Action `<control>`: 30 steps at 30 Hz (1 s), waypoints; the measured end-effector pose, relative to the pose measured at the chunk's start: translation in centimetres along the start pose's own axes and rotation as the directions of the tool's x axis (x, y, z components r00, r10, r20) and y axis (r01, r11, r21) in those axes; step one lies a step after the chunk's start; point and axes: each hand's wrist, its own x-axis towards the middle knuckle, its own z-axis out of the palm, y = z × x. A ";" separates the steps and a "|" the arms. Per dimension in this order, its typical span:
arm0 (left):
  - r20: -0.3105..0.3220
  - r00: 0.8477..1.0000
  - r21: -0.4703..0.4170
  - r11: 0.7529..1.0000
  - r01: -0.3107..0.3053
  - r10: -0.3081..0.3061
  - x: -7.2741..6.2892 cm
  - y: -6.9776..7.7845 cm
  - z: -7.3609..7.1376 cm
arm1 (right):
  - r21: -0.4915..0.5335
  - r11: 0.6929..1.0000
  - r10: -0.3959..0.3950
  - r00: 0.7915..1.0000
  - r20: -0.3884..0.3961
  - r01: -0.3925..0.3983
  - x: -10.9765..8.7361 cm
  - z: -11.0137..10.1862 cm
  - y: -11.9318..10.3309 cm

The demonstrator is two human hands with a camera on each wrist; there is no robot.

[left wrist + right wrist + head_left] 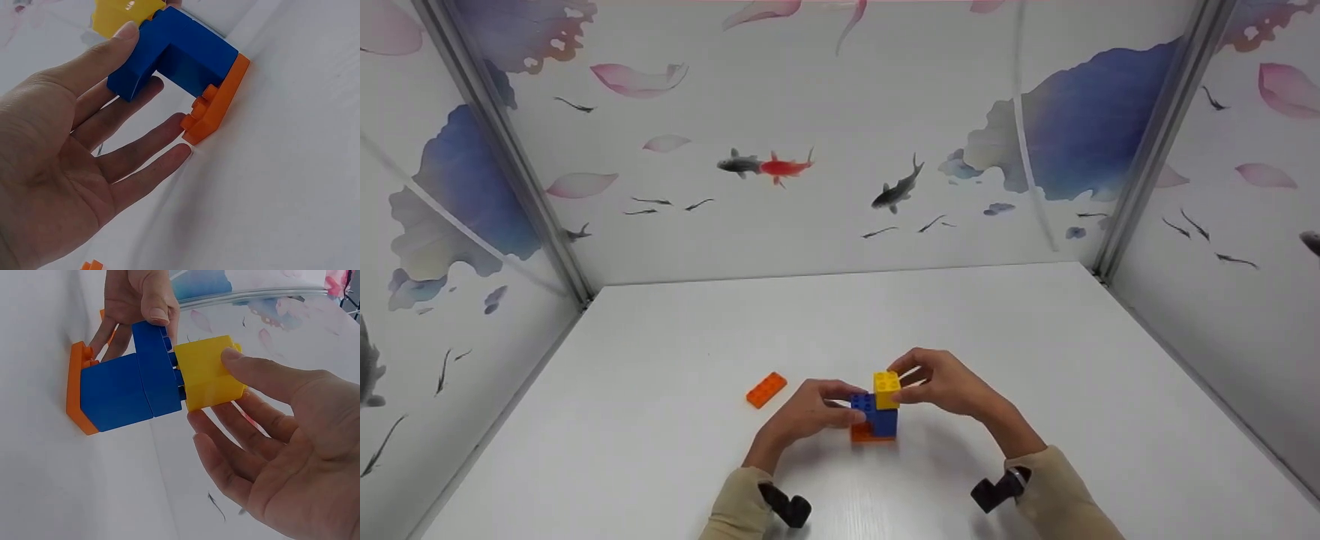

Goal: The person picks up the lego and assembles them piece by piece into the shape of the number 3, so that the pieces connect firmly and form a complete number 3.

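Note:
A small stack of toy building bricks stands on the table. Its base is a thin orange brick (pixel 861 433), under a blue block (pixel 117 392). A longer blue brick (pixel 156 377) lies across that block and overhangs to the left. My left hand (pixel 812 411) pinches the overhanging end between thumb and fingers. A yellow block (pixel 886 390) sits at the right end of the long brick; in the right wrist view, blue studs show in a narrow gap between them. My right hand (pixel 949 382) grips the yellow block with thumb and fingertips.
A loose orange brick (pixel 766 390) lies studs up on the white table (pixel 660 450), left of the stack. Printed panels (pixel 825 225) with fish and petals enclose the table at the back and both sides.

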 end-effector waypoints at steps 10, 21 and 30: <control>-0.002 1.000 -0.006 1.000 0.010 -0.010 -0.1 0.2 0.0 | 0.011 0.999 -0.032 0.999 0.020 0.032 0.0 0.2 0.4; -0.010 1.000 0.001 1.000 0.012 -0.012 -0.1 0.1 0.1 | 0.084 0.996 -0.017 0.999 0.036 0.014 0.2 0.3 0.9; -0.021 0.999 0.004 1.000 0.027 -0.027 -0.1 0.5 0.0 | 0.087 0.996 -0.021 0.999 0.024 0.019 0.3 0.4 0.8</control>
